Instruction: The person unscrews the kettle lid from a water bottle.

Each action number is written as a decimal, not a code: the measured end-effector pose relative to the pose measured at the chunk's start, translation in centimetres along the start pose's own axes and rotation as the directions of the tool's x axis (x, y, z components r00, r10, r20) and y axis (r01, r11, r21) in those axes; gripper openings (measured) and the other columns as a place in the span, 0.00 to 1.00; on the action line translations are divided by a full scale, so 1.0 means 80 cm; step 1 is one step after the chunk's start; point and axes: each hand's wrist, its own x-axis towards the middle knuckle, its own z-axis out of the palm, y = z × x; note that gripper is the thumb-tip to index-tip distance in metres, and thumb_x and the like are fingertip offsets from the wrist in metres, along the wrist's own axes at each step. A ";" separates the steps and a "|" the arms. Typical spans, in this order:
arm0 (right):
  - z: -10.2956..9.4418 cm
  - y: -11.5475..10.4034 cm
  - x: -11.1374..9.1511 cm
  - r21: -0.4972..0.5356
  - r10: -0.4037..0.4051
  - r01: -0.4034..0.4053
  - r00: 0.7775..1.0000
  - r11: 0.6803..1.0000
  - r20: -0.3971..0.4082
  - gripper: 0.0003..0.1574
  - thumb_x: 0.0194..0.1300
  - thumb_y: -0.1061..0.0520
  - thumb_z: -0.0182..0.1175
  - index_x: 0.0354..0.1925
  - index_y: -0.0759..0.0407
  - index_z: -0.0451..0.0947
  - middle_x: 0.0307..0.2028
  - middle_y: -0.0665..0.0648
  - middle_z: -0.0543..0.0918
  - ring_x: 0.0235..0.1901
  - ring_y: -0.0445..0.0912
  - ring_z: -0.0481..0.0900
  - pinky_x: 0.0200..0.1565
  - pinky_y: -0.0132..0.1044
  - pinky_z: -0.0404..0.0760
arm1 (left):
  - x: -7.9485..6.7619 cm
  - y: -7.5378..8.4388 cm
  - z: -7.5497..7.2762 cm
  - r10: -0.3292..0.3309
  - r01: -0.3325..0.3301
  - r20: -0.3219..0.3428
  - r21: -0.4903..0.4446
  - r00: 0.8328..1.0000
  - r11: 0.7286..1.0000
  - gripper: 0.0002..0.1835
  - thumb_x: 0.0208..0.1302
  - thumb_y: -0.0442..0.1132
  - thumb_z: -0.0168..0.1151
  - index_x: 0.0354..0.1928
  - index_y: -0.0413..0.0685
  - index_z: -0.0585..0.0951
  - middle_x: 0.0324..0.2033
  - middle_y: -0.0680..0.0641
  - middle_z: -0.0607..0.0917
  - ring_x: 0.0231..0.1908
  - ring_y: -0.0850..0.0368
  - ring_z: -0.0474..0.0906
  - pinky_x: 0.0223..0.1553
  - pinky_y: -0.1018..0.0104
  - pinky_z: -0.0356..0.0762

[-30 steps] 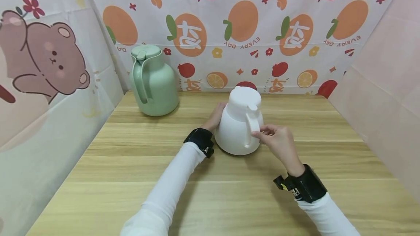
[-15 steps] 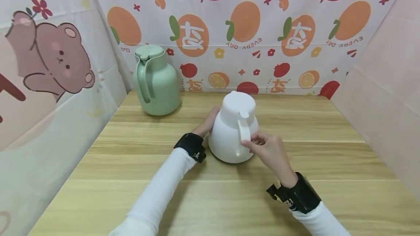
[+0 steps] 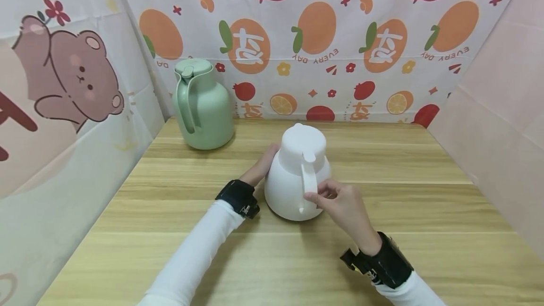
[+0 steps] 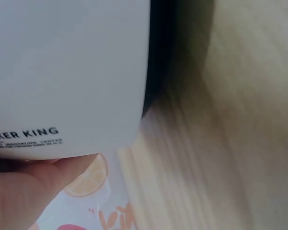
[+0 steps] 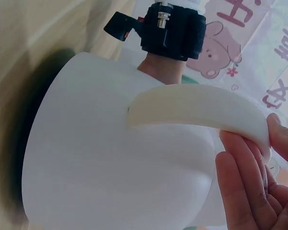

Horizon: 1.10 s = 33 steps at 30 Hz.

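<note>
A white thermos jug [image 3: 280, 188] stands upright near the middle of the wooden table, its handle [image 3: 309, 178] facing the person. My left hand [image 3: 262, 165] holds the jug's left side, its fingers mostly hidden behind the body. The left wrist view shows part of that hand [image 4: 24, 191] against the jug wall, below dark lettering. With thumb and fingers, my right hand [image 3: 345, 206] pinches the handle from the right. The right wrist view has the thumb on one face of the handle [image 5: 192, 105] and fingers on the other.
A green thermos jug [image 3: 208, 107] stands at the table's back left corner, handle toward the person. Printed cloth [image 3: 316, 27] hangs behind the wooden table [image 3: 403, 202], with more cloth at both sides.
The white jug has moved toward the person and slightly left, with both hands keeping their places on it. The green jug stays on its spot; the head view has shifted slightly.
</note>
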 end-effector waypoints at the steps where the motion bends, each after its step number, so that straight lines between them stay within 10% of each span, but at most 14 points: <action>1: 0.001 -0.001 -0.002 0.003 -0.008 0.008 1.000 1.000 0.002 0.12 0.48 0.50 0.71 0.22 0.55 0.80 0.18 0.43 0.79 0.17 0.37 0.77 0.21 0.33 0.76 | -0.003 0.000 0.000 0.004 -0.004 0.009 0.002 1.000 1.000 0.25 0.68 0.53 0.26 0.48 0.43 0.67 0.47 0.43 0.68 0.52 0.50 0.62 0.54 0.54 0.56; 19: 0.016 -0.014 -0.027 0.087 -0.014 0.013 1.000 0.996 0.010 0.10 0.48 0.53 0.71 0.21 0.54 0.79 0.19 0.42 0.80 0.19 0.38 0.77 0.21 0.33 0.76 | -0.039 -0.003 -0.006 0.029 -0.032 0.057 0.044 0.998 0.999 0.28 0.70 0.55 0.24 0.61 0.46 0.60 0.59 0.43 0.62 0.62 0.49 0.53 0.61 0.49 0.45; 27: 0.023 -0.014 -0.018 0.367 0.095 -0.213 0.945 0.906 0.314 0.13 0.64 0.56 0.58 0.32 0.66 0.80 0.28 0.57 0.83 0.36 0.50 0.81 0.42 0.38 0.76 | -0.036 0.023 -0.025 0.153 -0.166 0.108 0.125 0.982 0.978 0.36 0.70 0.61 0.21 0.70 0.43 0.48 0.68 0.41 0.49 0.67 0.47 0.43 0.62 0.48 0.41; 30: 0.026 -0.013 -0.014 0.486 0.075 -0.325 0.882 0.811 0.465 0.16 0.68 0.55 0.50 0.32 0.66 0.77 0.28 0.58 0.83 0.38 0.52 0.80 0.44 0.40 0.73 | -0.037 0.053 -0.026 0.361 -0.365 0.054 0.124 0.931 0.923 0.39 0.68 0.64 0.26 0.68 0.39 0.53 0.67 0.39 0.53 0.66 0.47 0.47 0.62 0.47 0.46; 33: 0.031 -0.010 -0.008 0.567 0.020 -0.390 0.835 0.725 0.549 0.16 0.67 0.55 0.47 0.32 0.64 0.76 0.27 0.57 0.83 0.36 0.51 0.81 0.45 0.40 0.73 | -0.043 0.091 -0.022 0.586 -0.600 0.130 0.205 0.800 0.773 0.36 0.68 0.62 0.35 0.65 0.40 0.62 0.65 0.42 0.60 0.66 0.52 0.50 0.62 0.49 0.48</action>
